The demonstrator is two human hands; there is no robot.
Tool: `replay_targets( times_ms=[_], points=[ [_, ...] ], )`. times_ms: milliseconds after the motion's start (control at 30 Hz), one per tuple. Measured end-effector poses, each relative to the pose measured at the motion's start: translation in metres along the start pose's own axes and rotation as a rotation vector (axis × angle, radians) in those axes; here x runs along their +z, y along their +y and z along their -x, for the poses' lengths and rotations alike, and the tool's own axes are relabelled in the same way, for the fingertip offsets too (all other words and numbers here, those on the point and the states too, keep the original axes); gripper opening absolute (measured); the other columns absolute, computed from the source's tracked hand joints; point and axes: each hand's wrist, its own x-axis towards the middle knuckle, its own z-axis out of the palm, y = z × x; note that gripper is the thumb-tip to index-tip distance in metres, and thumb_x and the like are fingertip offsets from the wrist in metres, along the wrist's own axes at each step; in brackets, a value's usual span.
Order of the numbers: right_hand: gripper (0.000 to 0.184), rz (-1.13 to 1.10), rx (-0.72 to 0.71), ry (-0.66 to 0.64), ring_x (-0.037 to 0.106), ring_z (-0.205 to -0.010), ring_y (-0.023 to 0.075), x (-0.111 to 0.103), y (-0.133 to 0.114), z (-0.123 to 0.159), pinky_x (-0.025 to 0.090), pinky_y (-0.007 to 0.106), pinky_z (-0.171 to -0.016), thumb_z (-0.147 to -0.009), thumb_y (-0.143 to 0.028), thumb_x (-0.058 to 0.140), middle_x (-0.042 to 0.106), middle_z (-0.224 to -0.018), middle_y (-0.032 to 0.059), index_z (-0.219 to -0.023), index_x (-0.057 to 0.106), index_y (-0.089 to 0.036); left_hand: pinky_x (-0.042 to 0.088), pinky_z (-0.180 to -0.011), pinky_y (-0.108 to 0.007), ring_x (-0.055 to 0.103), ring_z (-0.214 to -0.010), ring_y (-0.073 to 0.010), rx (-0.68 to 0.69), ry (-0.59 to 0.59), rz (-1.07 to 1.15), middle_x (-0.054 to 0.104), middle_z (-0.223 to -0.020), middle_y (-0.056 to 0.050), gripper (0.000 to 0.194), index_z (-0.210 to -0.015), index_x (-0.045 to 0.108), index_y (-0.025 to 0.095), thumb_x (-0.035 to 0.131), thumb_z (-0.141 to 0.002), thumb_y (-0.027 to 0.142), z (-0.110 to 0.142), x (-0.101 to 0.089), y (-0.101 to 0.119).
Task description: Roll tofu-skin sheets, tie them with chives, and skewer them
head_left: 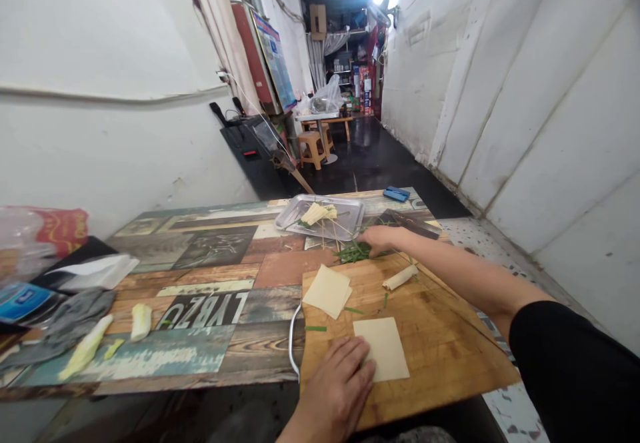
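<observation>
My left hand (340, 383) lies flat, fingers stretched, on the near edge of a wooden cutting board (440, 343), touching the left edge of a pale square sheet (383, 348). My right hand (380, 238) reaches far across to a heap of green chives (356, 252) at the board's far edge, fingers curled down onto them. On the board also lie a small stack of pale square sheets (327, 290) and one rolled-up sheet (400, 277).
A metal tray (345, 226) with yellowish strips and thin skewers stands behind the board. Pale vegetable pieces (141, 320), a grey cloth (75, 313) and plastic bags (30, 243) lie at the table's left. A blue object (397, 194) sits at the far corner. Stools stand down the corridor.
</observation>
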Motion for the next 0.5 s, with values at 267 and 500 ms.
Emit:
replay_targets(
  times_ms=[267, 500],
  points=[
    [0.022, 0.044, -0.008, 0.084, 0.065, -0.08, 0.0236, 0.009, -0.024, 0.006, 0.041, 0.027, -0.065, -0.08, -0.015, 0.055, 0.071, -0.088, 0.0169, -0.092, 0.072, -0.009, 0.054, -0.094, -0.042, 0.061, -0.111, -0.0227, -0.019, -0.026, 0.006, 0.067, -0.114, -0.009, 0.022, -0.107, 0.063, 0.016, 0.051, -0.089, 0.015, -0.002, -0.003, 0.001],
    [0.022, -0.058, -0.071, 0.389, 0.057, -0.075, 0.0153, -0.034, -0.006, 0.035, 0.037, 0.024, -0.067, -0.086, -0.021, 0.049, 0.068, -0.082, 0.007, -0.085, 0.069, -0.013, 0.05, -0.099, -0.043, 0.056, -0.119, -0.0242, 0.008, 0.003, -0.004, 0.064, -0.121, -0.011, 0.025, -0.111, 0.062, 0.015, 0.053, -0.088, 0.016, -0.001, -0.005, 0.001]
  ],
)
